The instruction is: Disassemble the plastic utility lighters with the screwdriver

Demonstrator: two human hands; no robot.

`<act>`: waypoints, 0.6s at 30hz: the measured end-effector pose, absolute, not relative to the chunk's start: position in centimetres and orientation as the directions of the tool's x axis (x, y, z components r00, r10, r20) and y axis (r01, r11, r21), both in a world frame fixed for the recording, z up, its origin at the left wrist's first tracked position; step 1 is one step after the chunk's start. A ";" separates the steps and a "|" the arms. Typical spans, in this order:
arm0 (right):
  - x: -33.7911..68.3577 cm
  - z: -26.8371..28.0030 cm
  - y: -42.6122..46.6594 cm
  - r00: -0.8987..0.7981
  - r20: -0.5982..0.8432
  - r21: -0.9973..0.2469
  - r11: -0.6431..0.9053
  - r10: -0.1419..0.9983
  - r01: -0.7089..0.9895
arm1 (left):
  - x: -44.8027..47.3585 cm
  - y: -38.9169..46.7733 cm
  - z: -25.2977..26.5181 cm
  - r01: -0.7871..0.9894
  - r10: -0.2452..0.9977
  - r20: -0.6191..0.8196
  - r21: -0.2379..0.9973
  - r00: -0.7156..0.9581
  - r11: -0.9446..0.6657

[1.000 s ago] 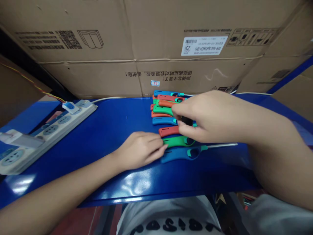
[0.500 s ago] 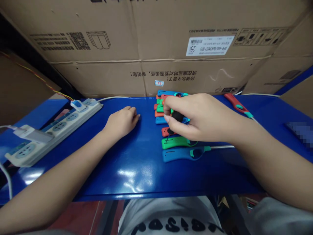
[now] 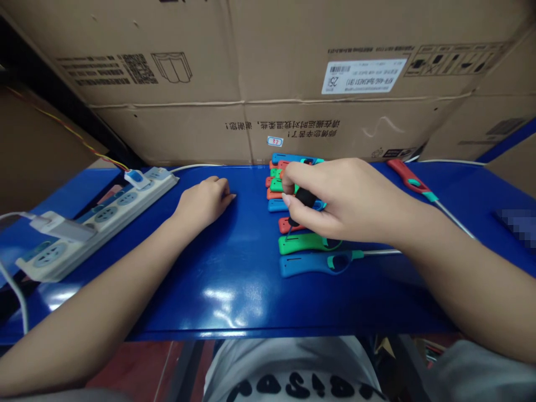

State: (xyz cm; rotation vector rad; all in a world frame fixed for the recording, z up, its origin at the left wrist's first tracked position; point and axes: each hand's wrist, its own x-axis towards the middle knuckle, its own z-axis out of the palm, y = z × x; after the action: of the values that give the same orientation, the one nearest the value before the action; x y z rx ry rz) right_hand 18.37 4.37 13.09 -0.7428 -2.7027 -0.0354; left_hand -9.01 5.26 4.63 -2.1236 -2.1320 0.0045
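Note:
My right hand (image 3: 335, 198) pinches a small screwdriver with a black handle (image 3: 305, 196), its thin shaft pointing down to the left. The tip is at the left end of a green lighter (image 3: 304, 243), near its slot; whether it touches cannot be made out. A blue long-nosed lighter (image 3: 307, 264) lies just in front, its metal tube to the right. Behind, partly under my right hand, lie a red lighter (image 3: 285, 225) and several more blue, orange and green lighters. My left hand (image 3: 205, 201) rests on the blue table, fingers curled, with nothing visible in them.
A white power strip (image 3: 113, 223) with plugs and cords lies on the left. A red lighter (image 3: 408, 177) lies apart at the back right. The cardboard box (image 3: 176, 123) stands along the back of the blue table (image 3: 188, 301). A pixelated dark object (image 3: 517, 229) is at the far right.
My left hand has drawn slightly left across the table. My right hand and the screwdriver stay in nearly the same place over the green lighter. The whole view has shifted a little.

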 end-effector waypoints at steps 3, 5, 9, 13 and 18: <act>18.4 13.1 4.3 -0.810 0.326 -0.063 0.866 0.488 0.497 | -9.1 5.4 4.5 0.996 0.996 0.089 -0.084 0.005 0.003; 18.4 13.1 4.2 -0.810 0.320 -0.075 0.865 0.491 0.496 | -9.0 5.4 4.5 0.997 0.996 0.085 -0.076 0.007 0.000; 18.4 13.3 4.0 -0.805 0.315 -0.082 0.859 0.503 0.505 | -8.9 5.3 4.6 0.998 0.996 0.086 -0.058 -0.003 0.008; 18.4 13.3 3.9 -0.805 0.319 -0.079 0.860 0.500 0.503 | -9.1 5.1 4.9 0.998 0.993 0.117 -0.063 0.004 0.004; 18.3 13.2 4.0 -0.808 0.326 -0.086 0.867 0.490 0.491 | -9.3 5.3 5.0 1.000 0.971 0.240 0.008 0.021 -0.024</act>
State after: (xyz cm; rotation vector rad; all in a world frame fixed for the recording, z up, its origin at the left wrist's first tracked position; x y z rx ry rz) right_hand 18.34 3.96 13.23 -0.7331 -2.6998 -0.0040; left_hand -9.25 5.27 5.04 -2.1212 -2.0731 -0.2665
